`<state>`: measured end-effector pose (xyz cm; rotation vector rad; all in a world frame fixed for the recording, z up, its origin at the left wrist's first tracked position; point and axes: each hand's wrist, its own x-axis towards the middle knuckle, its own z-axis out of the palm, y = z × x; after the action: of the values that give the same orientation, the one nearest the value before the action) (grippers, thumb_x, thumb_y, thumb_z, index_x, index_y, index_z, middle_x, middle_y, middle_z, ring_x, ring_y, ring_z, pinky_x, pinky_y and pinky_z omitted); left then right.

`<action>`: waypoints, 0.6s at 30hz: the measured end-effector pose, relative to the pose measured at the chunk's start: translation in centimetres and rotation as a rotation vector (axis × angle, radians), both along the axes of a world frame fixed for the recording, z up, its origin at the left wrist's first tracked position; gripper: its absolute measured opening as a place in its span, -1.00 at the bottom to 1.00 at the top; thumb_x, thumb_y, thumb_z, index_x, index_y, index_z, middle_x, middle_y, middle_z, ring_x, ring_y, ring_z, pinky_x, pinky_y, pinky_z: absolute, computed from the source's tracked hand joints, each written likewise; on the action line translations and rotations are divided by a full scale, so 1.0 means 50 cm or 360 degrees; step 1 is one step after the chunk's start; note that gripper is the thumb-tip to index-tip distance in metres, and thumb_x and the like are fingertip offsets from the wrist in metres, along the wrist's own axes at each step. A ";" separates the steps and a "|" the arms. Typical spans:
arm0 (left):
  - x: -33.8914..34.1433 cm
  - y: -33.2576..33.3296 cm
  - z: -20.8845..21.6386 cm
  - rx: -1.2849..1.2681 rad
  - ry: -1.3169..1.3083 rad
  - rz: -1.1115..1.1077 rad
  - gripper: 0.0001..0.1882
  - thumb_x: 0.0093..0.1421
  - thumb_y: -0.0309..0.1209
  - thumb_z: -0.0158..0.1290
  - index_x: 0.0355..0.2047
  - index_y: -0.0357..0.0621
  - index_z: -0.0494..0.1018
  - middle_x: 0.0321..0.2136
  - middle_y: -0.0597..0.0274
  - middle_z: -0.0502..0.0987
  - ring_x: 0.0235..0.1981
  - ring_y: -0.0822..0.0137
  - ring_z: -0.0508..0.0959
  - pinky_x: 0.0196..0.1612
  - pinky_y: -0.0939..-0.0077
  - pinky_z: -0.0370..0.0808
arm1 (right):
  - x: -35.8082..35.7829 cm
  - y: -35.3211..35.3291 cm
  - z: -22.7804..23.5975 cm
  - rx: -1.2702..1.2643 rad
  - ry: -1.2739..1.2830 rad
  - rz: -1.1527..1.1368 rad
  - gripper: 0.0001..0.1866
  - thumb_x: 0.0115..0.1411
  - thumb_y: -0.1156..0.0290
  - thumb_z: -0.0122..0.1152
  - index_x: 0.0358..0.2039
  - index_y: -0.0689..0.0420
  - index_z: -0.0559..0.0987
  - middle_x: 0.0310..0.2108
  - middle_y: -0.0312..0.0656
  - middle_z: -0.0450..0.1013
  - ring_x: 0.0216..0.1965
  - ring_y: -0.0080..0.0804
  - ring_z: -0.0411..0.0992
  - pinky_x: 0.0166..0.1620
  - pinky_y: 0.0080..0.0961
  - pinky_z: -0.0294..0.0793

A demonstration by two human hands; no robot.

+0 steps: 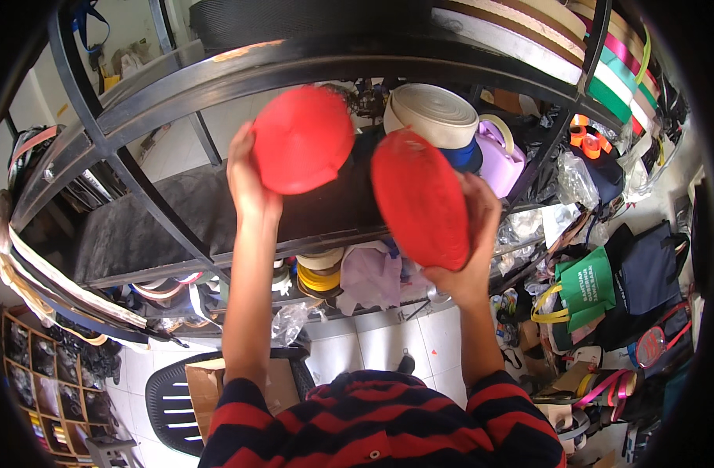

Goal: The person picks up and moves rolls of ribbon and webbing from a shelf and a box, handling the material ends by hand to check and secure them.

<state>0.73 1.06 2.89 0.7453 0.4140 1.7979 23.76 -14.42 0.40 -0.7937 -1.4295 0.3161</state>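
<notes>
- Two striped sleeves, red and dark, belong to one shirt [388,425] at the lower edge, with a bare forearm reaching out of each.
- One black chair [170,402] stands at the lower left, one cardboard box [205,390] on it.
- Two hands are raised in front of the shelving, each gripping one red disc, so two discs in all.
- One left hand [250,183] is curled round the left edge of the left red disc [304,140]; that disc lies beyond the palm and to its right, its broad face toward the camera.
- One right hand [478,238] clasps the right red disc [419,199] by its lower right edge; that disc lies to the hand's left, tilted, and apart from the other disc.
- One black shelf [131,234] runs behind and below both discs.
- One cream roll [433,113] sits on one blue roll [468,154], just behind the right red disc.
- One lilac container [501,160] stands just right of those two rolls.
- Several yellow rolls [318,281], too overlapped to count, are stacked below the shelf, beside one pale plastic bag [370,277].
- One green bag [583,285] with a yellow handle is well off to the right.
</notes>
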 end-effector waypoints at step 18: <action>0.325 0.127 0.143 0.0258 0.0691 -0.0316 -0.66 0.27 -0.40 -0.04 0.04 -0.21 0.33 0.00 0.12 0.42 -0.02 0.28 0.44 0.05 0.41 0.39 | 0.184 -0.055 -0.031 0.0002 0.0170 -0.0395 0.21 -0.29 -0.23 0.45 0.22 0.20 0.07 0.14 0.01 0.17 0.19 -0.17 0.17 0.22 -0.24 0.12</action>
<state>16.98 7.42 10.03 1.2551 0.4620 1.4906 32.95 -17.16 -1.13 -0.9292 -1.2163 0.1641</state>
